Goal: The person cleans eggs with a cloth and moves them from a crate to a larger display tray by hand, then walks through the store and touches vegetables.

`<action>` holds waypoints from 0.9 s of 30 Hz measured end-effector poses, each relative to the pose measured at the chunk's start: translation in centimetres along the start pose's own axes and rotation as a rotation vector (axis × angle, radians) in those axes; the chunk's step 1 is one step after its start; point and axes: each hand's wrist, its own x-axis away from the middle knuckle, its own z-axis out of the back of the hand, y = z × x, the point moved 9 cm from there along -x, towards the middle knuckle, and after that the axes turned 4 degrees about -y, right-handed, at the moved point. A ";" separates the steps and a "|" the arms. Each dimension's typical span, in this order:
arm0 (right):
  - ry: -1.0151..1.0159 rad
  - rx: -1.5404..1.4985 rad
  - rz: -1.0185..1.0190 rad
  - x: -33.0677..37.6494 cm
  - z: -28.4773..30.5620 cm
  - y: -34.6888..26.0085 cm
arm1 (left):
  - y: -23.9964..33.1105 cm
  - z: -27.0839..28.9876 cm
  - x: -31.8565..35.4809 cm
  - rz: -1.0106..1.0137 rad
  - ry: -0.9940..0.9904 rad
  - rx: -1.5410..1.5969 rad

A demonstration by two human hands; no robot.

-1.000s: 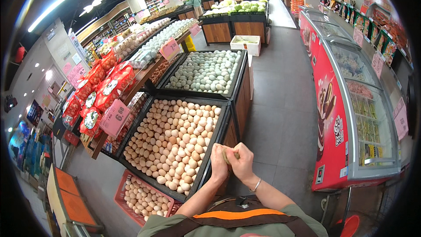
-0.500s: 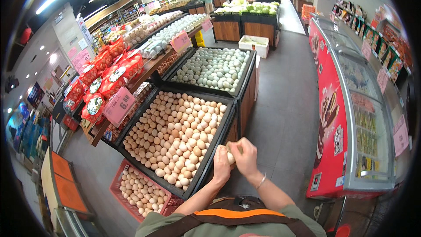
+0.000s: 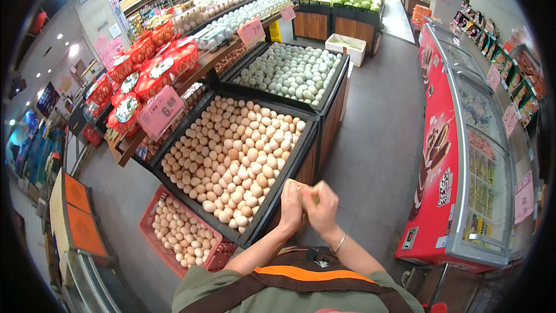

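Close together in front of my body, just off the front right corner of the egg bin, are my left hand and my right hand. Curled fingers of the left close round a pale egg, which showed between the hands half a second earlier and is now mostly covered. The right hand's fingers are bent in against the left, slightly blurred; a small brownish-green thing seems pinched there, too hidden to name. Brown eggs fill the black bin beside my hands. Pale green eggs fill the bin beyond.
A red plastic crate of brown eggs stands on the floor at the left. Red-netted packs sit on a wooden shelf behind a pink price card. To the right runs a red chest freezer; a white box lies farther ahead.
My view has shifted slightly, so the bins sit a little higher in the picture. My right hand has turned closer over the left, and the egg between them is now covered.
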 end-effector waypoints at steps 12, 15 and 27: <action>0.014 0.020 -0.015 -2.4 -0.2 0.1 | 0.4 -0.4 2.4 0.111 0.039 0.144; -0.002 -0.028 -0.059 -0.4 -0.4 0.5 | 0.1 0.3 1.8 0.140 0.079 0.139; -0.067 -0.119 -0.190 0.3 -0.8 1.2 | 0.5 0.0 3.0 0.253 0.078 0.198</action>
